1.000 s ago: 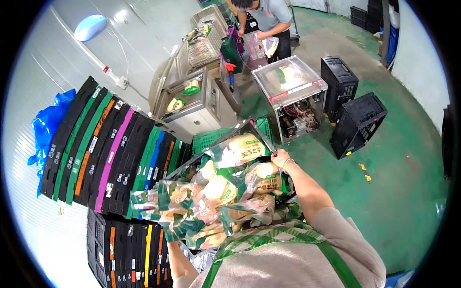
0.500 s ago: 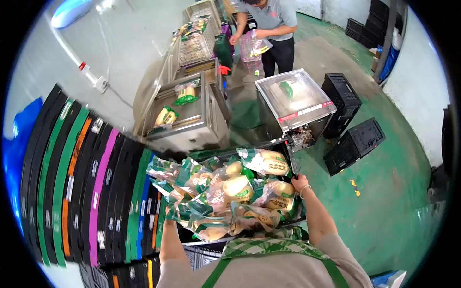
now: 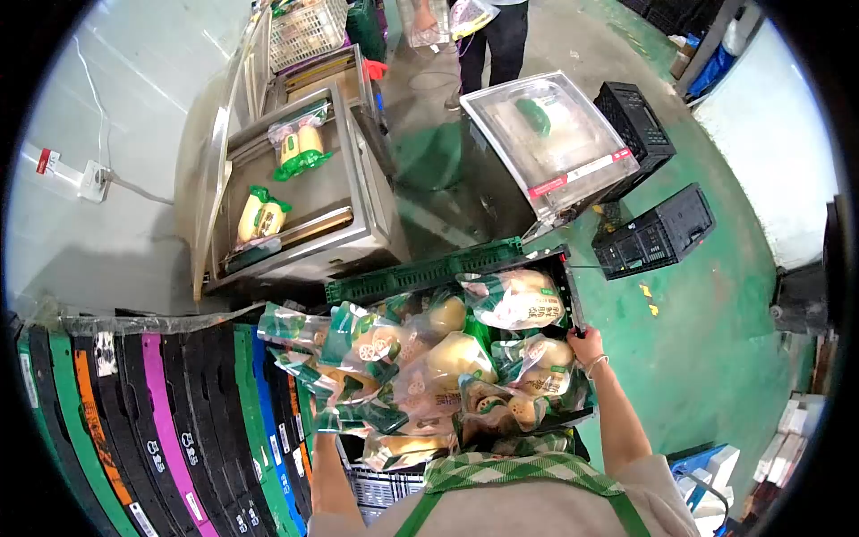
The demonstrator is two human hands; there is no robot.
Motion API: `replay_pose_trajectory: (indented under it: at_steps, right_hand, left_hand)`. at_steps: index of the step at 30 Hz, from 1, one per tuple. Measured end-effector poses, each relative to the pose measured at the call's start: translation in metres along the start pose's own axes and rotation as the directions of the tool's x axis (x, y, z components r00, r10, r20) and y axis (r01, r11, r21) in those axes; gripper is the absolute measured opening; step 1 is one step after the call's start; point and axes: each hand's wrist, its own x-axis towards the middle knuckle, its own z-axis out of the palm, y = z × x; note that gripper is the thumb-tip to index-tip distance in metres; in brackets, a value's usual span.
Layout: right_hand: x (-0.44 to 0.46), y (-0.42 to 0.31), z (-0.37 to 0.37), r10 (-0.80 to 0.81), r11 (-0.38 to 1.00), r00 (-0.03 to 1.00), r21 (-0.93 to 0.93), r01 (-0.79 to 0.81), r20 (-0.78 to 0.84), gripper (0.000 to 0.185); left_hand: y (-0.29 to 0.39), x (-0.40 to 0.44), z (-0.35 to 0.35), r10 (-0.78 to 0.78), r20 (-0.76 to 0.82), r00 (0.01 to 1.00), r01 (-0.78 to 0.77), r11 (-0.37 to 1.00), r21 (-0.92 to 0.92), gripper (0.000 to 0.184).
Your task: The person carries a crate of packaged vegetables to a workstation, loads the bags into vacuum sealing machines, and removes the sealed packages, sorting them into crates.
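Observation:
A black crate (image 3: 574, 300) heaped with clear and green plastic bags of lotus root (image 3: 458, 360) sits in front of my body. My right hand (image 3: 586, 345) is closed around the crate's right rim. On the other side, my left forearm (image 3: 333, 479) reaches under the overhanging bags, which hide that hand and its fingers. Just beyond the crate lies the edge of a green crate (image 3: 425, 268). Further off, an open-lidded metal machine (image 3: 358, 201) has two bagged lotus root packs (image 3: 298, 148) on its bed.
Stacked crates (image 3: 161, 421) in several colours line the left. A machine with a clear closed lid (image 3: 546, 125) stands ahead. Black crates (image 3: 658, 234) stand on the green floor at right. Beyond, a person's dark-trousered legs (image 3: 494, 49) show beside a hand with a bag.
The view has tilted down and shifted forward; the open machine looks nearer. The loaded crate has stayed in front of me, my right hand still on its rim. The other person is now mostly out of frame.

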Motion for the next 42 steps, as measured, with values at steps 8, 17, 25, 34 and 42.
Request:
replay_pose_trajectory:
  at_steps: [8, 17, 25, 34, 42]
  right_hand:
    - [-0.011, -0.016, -0.002, -0.009, 0.999, 1.000, 0.033, 0.008, 0.015, 0.025]
    - [-0.019, -0.040, 0.008, 0.048, 0.998, 0.988, -0.038, -0.054, -0.149, 0.025]
    - [-0.028, -0.055, 0.001, 0.054, 0.996, 0.983, -0.063, -0.066, -0.173, 0.022]
    - [-0.026, -0.035, 0.000, 0.028, 0.999, 0.995, -0.023, -0.030, -0.097, 0.025]
    - [0.000, 0.001, 0.008, -0.191, 0.978, 0.978, 0.069, 0.197, -0.085, 0.025]
  left_hand:
    - [0.025, 0.037, 0.003, 0.060, -0.015, 0.998, -0.060, 0.998, -0.022, 0.044]
    - [0.026, 0.049, 0.001, 0.016, -0.049, 0.999, -0.017, 1.000, -0.012, 0.046]
    - [0.017, 0.052, 0.007, -0.005, -0.074, 0.997, 0.004, 1.000, -0.013, 0.049]
    - [0.033, 0.059, 0.005, 0.101, -0.109, 0.989, -0.104, 0.994, -0.018, 0.051]
    - [0.009, 0.048, 0.012, 0.121, -0.125, 0.985, -0.126, 0.991, -0.035, 0.054]
